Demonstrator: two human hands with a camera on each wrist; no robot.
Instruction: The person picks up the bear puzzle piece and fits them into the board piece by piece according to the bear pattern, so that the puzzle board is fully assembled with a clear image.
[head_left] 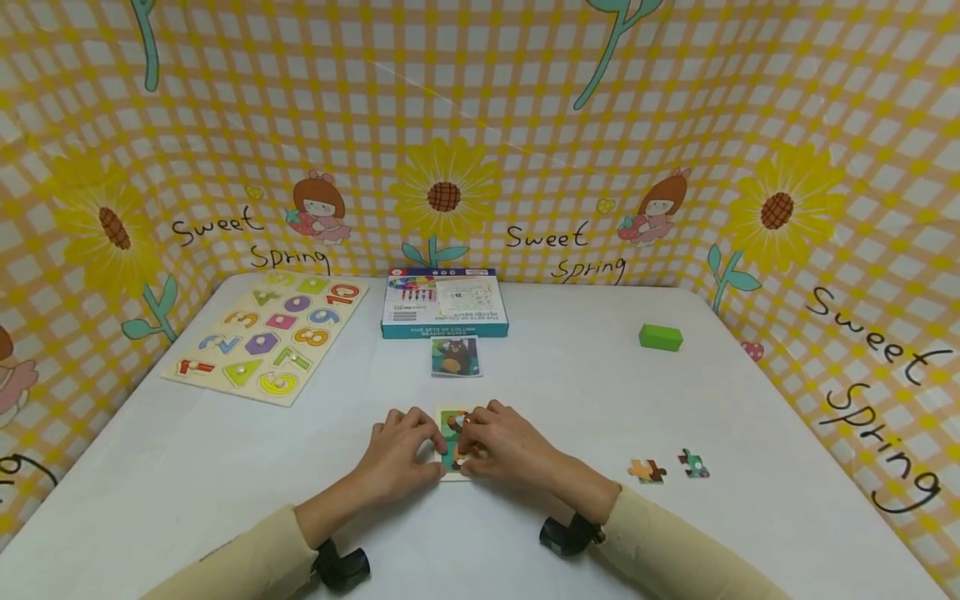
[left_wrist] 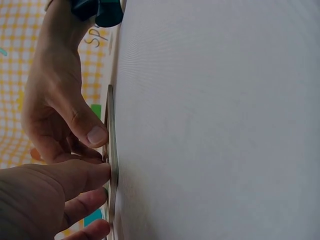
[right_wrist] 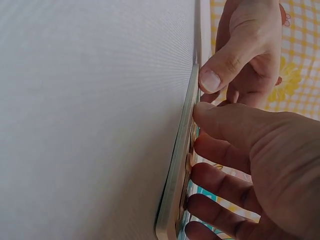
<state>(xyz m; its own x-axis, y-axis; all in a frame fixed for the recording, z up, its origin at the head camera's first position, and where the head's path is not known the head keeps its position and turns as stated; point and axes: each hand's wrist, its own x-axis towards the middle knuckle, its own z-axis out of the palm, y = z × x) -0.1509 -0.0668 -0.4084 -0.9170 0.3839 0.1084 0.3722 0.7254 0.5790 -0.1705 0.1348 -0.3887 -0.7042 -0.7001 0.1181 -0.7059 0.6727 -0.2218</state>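
Note:
A small jigsaw board (head_left: 452, 478) with green and brown pieces lies flat on the table between both hands; its thin edge (right_wrist: 172, 190) shows in the right wrist view. My left hand (head_left: 401, 454) rests at the board's left side, thumb and fingertips touching it with the fingers loosely bent. Over the right half, my right hand (head_left: 510, 446) pinches a puzzle piece between thumb and forefinger against the board. That piece is mostly hidden by the fingers. Two loose jigsaw pieces, one orange-brown (head_left: 647, 471) and one teal (head_left: 694, 463), lie to the right.
A bear picture card (head_left: 455, 357) lies beyond the board, in front of a flat teal-edged box (head_left: 446, 330). A wooden number puzzle (head_left: 288, 387) sits at the back left. At the back right is a green block (head_left: 661, 337). Patterned cloth (head_left: 442, 108) surrounds the white table.

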